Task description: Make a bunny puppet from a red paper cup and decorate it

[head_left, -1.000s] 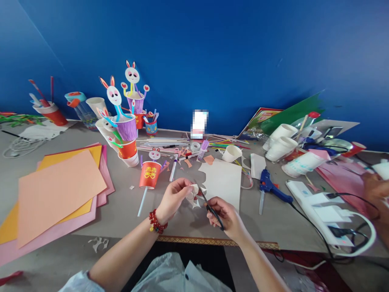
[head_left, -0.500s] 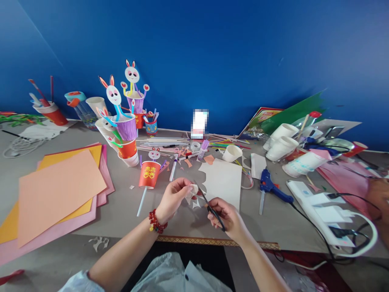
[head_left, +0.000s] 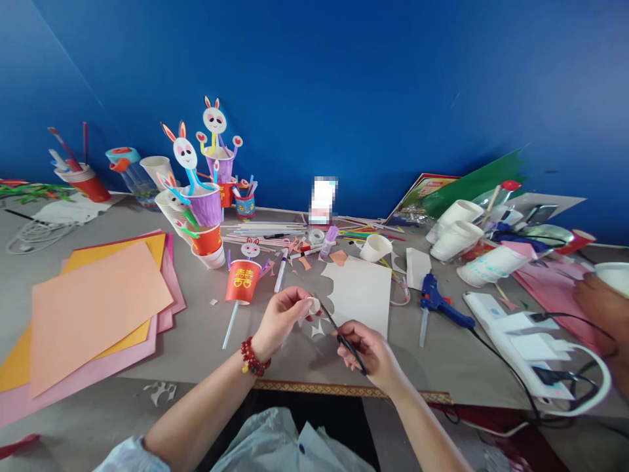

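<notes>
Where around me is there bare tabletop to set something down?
Two grey tabletop patches look mostly bare: one between the stacked peach, yellow and pink paper sheets and the pale-blue straw below the red paper cup; another beside the right hand, below the blue plastic glue gun. It's crowded along the blue wall, with thin straws and paper scraps.

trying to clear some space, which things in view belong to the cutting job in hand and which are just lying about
Seem part of the cutting:
small white paper piece, in the left hand
black scissors, in the right hand
white sheet with a scalloped left edge, probably

Apparently just lying about:
blue glue gun
power strip
stack of coloured paper
</notes>
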Motion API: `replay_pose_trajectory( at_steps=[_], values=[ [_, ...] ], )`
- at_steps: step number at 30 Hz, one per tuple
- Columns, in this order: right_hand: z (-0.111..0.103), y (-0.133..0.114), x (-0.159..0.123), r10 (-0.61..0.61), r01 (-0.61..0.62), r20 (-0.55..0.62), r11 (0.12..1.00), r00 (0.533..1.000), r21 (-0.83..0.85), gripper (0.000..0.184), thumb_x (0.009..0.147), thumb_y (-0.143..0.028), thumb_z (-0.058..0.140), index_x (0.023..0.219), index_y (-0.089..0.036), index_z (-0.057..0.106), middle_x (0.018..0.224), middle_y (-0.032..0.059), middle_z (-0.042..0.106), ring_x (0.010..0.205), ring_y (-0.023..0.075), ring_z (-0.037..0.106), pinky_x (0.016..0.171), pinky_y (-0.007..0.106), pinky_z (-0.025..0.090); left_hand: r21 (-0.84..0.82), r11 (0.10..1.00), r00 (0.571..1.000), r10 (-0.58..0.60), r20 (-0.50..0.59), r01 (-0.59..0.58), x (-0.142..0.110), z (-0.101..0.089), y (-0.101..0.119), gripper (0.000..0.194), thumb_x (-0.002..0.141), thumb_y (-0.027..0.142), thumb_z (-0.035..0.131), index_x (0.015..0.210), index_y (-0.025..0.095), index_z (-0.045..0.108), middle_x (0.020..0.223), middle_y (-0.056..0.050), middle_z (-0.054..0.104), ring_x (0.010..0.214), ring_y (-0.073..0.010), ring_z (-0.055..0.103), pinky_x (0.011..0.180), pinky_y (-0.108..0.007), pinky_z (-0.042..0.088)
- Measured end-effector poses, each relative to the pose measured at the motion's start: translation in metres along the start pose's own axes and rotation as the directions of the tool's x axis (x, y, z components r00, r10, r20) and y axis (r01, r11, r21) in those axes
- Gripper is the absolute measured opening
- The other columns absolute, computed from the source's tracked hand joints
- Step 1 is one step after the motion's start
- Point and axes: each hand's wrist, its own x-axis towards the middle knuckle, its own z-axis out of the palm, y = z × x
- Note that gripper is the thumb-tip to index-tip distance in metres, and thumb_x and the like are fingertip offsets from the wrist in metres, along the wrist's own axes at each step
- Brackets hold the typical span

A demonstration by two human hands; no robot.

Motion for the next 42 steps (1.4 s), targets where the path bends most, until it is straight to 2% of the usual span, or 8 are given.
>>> replay_pose_trajectory(
  at_steps=[5,8,12,18,25,32,42],
  values=[
    [-0.0016,-0.0042,-0.0024,0.013,-0.013,-0.008,1.0,1.0,-0.012,0.045,0.069,-0.052,0.083,0.087,-0.017,0.062,0.056,-0.0038,0.056,0.047,0.0092,0.05,0.046,0.022,0.04,0.026,0.999,0.999,0.033,0.01,-0.033,0.0008,-0.0034,0.0003,0.025,0.083,0.038,0.072,0.078,0.016,0.061,0.077,-0.005,0.071,0.07,-0.0153,0.066,0.063,-0.025,0.05],
    [-0.002,-0.0067,-0.005,0.017,-0.017,0.027,1.0,0.999,0.022,0.051,0.068,-0.057,0.083,0.091,-0.017,0.062,0.06,-0.002,0.059,0.052,0.0115,0.056,0.05,0.023,0.045,0.035,0.999,0.999,0.039,0.018,-0.04,0.0008,-0.0037,-0.0002,0.025,0.083,0.038,0.071,0.079,0.016,0.06,0.079,-0.005,0.071,0.071,-0.0157,0.067,0.063,-0.025,0.049],
    [-0.0011,-0.0057,-0.0051,0.006,-0.01,0.078,0.998,0.997,0.061,0.058,0.066,-0.062,0.082,0.093,-0.016,0.062,0.063,-0.0018,0.061,0.053,0.0107,0.058,0.05,0.022,0.046,0.017,0.999,0.998,0.038,0.044,-0.039,0.0001,-0.0018,-0.0008,0.026,0.083,0.038,0.072,0.078,0.016,0.059,0.076,-0.004,0.069,0.071,-0.0153,0.066,0.063,-0.024,0.049],
    [0.0014,-0.0051,-0.0013,-0.016,0.001,0.132,0.993,0.991,0.116,0.056,0.067,-0.059,0.083,0.093,-0.016,0.06,0.062,-0.0028,0.061,0.05,0.009,0.057,0.049,0.021,0.046,-0.008,1.0,0.99,0.029,0.142,-0.028,-0.0006,-0.0012,-0.0031,0.026,0.083,0.036,0.071,0.077,0.017,0.056,0.082,-0.005,0.069,0.07,-0.0142,0.064,0.066,-0.027,0.05],
    [0.0007,-0.0043,0.0,-0.027,0.007,0.151,0.991,0.988,0.131,0.053,0.069,-0.058,0.083,0.092,-0.015,0.059,0.062,-0.0027,0.062,0.049,0.0078,0.055,0.048,0.02,0.046,0.003,1.0,0.983,0.024,0.184,-0.025,-0.0002,-0.0036,-0.0054,0.024,0.085,0.035,0.069,0.075,0.016,0.056,0.083,-0.005,0.068,0.07,-0.0132,0.06,0.069,-0.027,0.049],
    [-0.0009,-0.0017,0.001,-0.021,0.003,0.15,0.993,0.988,0.122,0.054,0.069,-0.059,0.083,0.091,-0.016,0.059,0.062,-0.003,0.062,0.049,0.0083,0.056,0.048,0.02,0.046,-0.005,1.0,0.982,0.009,0.19,-0.008,0.0001,-0.0031,-0.0045,0.024,0.083,0.034,0.071,0.075,0.016,0.058,0.074,-0.003,0.065,0.068,-0.0126,0.059,0.067,-0.025,0.047],
    [0.0,-0.0048,0.0021,-0.006,-0.012,0.145,0.992,0.989,0.123,0.055,0.066,-0.061,0.083,0.088,-0.017,0.059,0.059,-0.0038,0.06,0.046,0.0085,0.053,0.047,0.021,0.043,0.019,1.0,0.984,-0.012,0.178,0.009,0.0005,-0.0048,-0.0057,0.022,0.084,0.034,0.07,0.077,0.016,0.059,0.077,-0.004,0.069,0.068,-0.0131,0.061,0.067,-0.025,0.047]
  ],
)
